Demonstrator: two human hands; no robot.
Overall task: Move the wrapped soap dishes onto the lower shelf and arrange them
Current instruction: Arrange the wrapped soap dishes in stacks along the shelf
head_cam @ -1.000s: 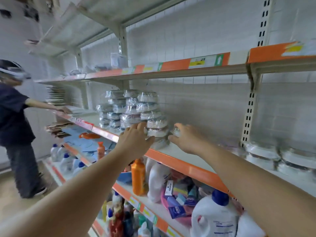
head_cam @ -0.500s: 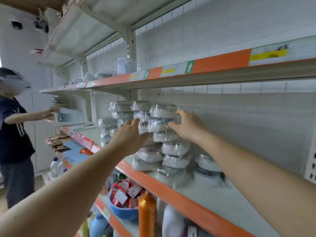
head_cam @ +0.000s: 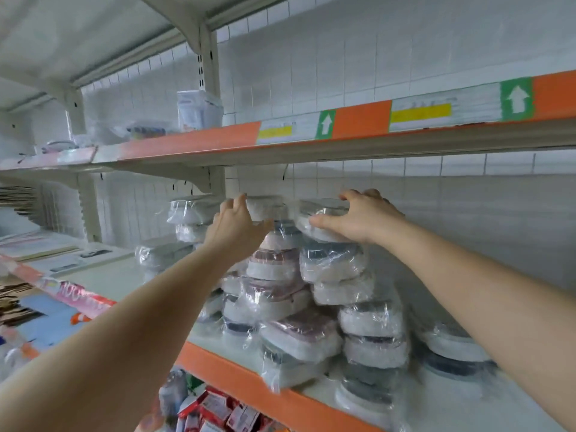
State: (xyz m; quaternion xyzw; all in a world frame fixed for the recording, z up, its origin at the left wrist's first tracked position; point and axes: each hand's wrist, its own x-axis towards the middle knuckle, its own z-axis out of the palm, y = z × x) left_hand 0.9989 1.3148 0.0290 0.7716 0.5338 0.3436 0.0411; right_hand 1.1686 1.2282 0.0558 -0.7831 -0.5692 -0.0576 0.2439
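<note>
You have one view only, from the camera on your head. It faces forward and slightly up, close to the stacked wrapped soap dishes [head_cam: 324, 269] at 12 o'clock, your forearms entering from 7 and 4 o'clock.

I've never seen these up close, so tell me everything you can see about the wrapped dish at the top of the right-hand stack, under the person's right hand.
The top wrapped dish is a shallow, rounded, whitish dish with a darker upper part, sealed in crinkled clear film. It lies slightly tilted on the tall right-hand stack, just below the orange-edged upper shelf. The right hand grips it, fingers over its top and thumb along its front edge.
</note>
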